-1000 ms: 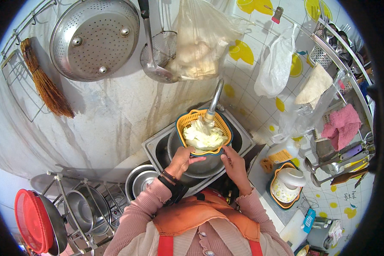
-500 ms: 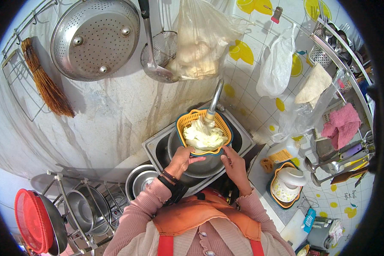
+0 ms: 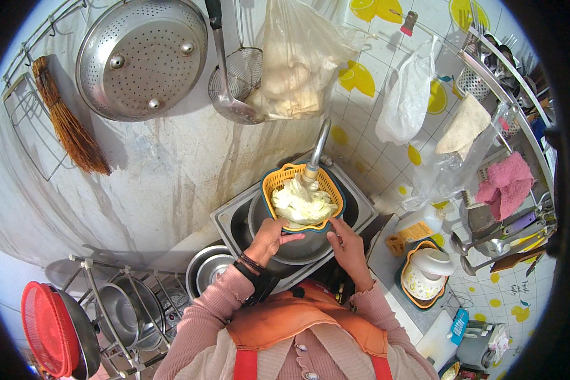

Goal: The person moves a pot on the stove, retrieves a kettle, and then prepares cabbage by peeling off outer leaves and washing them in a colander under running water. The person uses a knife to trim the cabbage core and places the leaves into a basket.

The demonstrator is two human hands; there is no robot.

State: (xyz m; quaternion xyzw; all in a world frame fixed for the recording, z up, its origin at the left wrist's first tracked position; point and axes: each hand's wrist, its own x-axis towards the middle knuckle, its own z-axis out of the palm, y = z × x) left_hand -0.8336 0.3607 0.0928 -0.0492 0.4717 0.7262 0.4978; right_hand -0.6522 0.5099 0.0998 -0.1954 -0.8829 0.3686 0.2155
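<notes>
A yellow slotted basket point(image 3: 270, 185) sits inside a dark blue basin point(image 3: 343, 193) under the tap point(image 3: 312, 170). Pale yellow-green leaves, perhaps cabbage point(image 3: 303, 204), are heaped in it below the spout. My left hand point(image 3: 272, 237) grips the near left edge, its thumb along the rim. At the near right corner, my right hand point(image 3: 346, 246) holds the same edge, its fingertips partly hidden. Basket and basin are above a wide metal bowl point(image 3: 301, 252) in the steel sink point(image 3: 227, 223). Whether water is running is hard to make out.
Left of the sink stand metal bowls point(image 3: 199, 263) and a pot rack point(image 3: 88, 272). A steamer tray point(image 3: 142, 69), skimmer point(image 3: 234, 104) and plastic bag point(image 3: 294, 69) hang on the wall. On the right counter is another basket point(image 3: 404, 278) holding a white lidded container point(image 3: 427, 272).
</notes>
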